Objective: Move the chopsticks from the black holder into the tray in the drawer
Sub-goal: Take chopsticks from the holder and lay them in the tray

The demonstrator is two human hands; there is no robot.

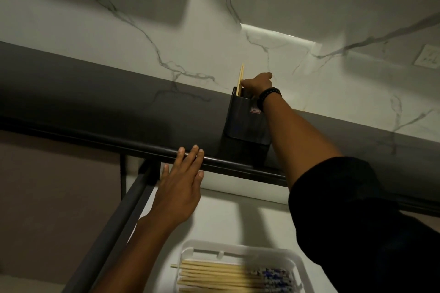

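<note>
A black holder (245, 121) stands on the dark counter against the marble wall. Pale wooden chopsticks (241, 77) stick up out of its left side. My right hand (258, 84), with a beaded bracelet on the wrist, reaches into the holder's top and pinches those chopsticks. Below, the white tray (302, 269) lies in the open drawer and holds several chopsticks (221, 276) laid side by side, some with blue patterned ends. My left hand (181, 188) hovers with straight fingers over the drawer, its fingertips at the counter's front edge, holding nothing.
The dark counter's rounded front edge (95, 140) runs across the view above the drawer. The drawer's dark side rail (114, 228) slants down at the left. A wall socket (427, 56) sits at the right on the marble wall.
</note>
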